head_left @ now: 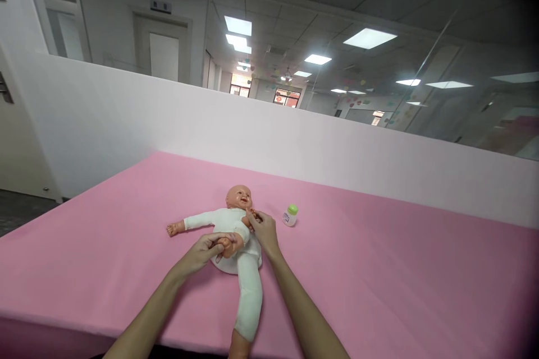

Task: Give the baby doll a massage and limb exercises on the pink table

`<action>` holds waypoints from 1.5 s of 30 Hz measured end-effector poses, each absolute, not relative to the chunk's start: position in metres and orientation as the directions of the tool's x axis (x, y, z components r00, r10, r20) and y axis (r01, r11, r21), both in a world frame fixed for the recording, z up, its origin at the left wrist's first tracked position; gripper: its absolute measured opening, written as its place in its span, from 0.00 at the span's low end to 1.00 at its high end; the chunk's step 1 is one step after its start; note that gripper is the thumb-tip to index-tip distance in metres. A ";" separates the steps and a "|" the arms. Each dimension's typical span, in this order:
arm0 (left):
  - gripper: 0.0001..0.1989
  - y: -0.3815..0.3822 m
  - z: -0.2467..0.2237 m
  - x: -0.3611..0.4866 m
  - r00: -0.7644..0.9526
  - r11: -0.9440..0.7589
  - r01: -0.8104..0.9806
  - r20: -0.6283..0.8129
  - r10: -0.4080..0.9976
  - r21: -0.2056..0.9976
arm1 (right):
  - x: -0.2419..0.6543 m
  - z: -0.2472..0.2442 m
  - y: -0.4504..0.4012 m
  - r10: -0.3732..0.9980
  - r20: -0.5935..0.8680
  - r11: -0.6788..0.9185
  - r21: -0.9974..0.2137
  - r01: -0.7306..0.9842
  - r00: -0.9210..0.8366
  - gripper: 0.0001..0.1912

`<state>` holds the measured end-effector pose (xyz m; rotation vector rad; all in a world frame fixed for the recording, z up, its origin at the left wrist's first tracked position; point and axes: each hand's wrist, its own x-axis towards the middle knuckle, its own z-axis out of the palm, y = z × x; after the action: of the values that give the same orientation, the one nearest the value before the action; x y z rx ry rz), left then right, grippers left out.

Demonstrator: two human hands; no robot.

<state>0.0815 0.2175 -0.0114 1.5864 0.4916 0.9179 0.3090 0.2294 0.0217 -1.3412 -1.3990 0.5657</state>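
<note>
A baby doll [250, 280] with a white cloth body lies on its back, its head toward the far wall. My left hand [204, 251] is closed around the bare end of a bent limb, which looks like the doll's foot. By the doll's chest, my right hand [264, 230] pinches its small hand [249, 217], partly hidden by my fingers. The doll's other arm stretches out to the left, and one straight leg points toward me. To the right of my right hand stands a small white bottle [289, 216] with a green cap.
A pink cloth [379, 269] covers the wide table under the doll. Behind it runs a low white wall [295, 148] with a glass pane [357, 84] above. Off to the left is a door [19, 140] with a handle.
</note>
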 end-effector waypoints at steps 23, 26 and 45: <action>0.29 0.123 -0.098 -0.052 0.373 -0.046 -0.116 0.087 0.924 0.992 | 0.428 -0.017 0.207 0.756 -0.038 -0.005 -0.999 -0.052 0.654 0.32; 0.30 0.144 -0.064 -0.030 0.376 -0.112 -0.139 0.157 0.913 0.984 | 0.401 0.015 0.212 0.802 0.077 0.097 -0.995 -0.002 0.593 0.31; 0.25 0.194 -0.009 0.059 0.606 -0.204 -0.173 0.267 0.749 0.964 | 0.348 0.028 0.227 0.924 0.219 0.140 -0.956 0.257 0.314 0.35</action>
<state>0.0587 0.1939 -0.0090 1.5612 0.4990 0.9026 0.3478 0.2270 0.0277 -1.3775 -1.1895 0.7001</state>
